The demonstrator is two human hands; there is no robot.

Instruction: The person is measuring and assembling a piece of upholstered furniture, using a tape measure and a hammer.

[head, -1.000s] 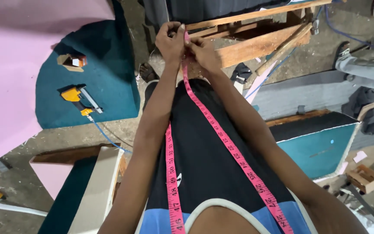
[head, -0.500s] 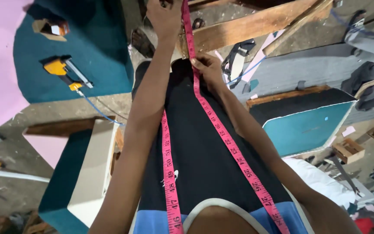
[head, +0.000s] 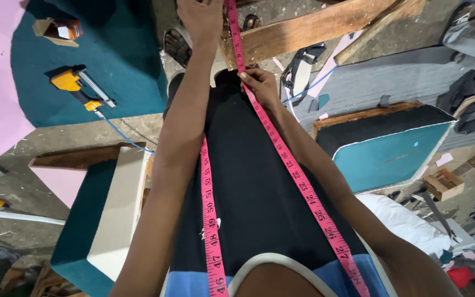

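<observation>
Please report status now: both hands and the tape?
Left hand up, gripping pink tape. Right hand pinches tape lower, over black shirt. Tape taut between hands. Wooden beam just beyond, nothing blocking.

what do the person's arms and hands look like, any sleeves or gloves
Both arms are bare from shoulder to wrist: no sleeves, gloves, watch or bands show. The left hand and right hand are bare too, with short nails. The top worn is sleeveless, black, with a white-edged neckline and a blue band near it.

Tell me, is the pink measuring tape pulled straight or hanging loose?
Pulled straight: the measuring tape runs taut from the left hand past the right hand.
</observation>
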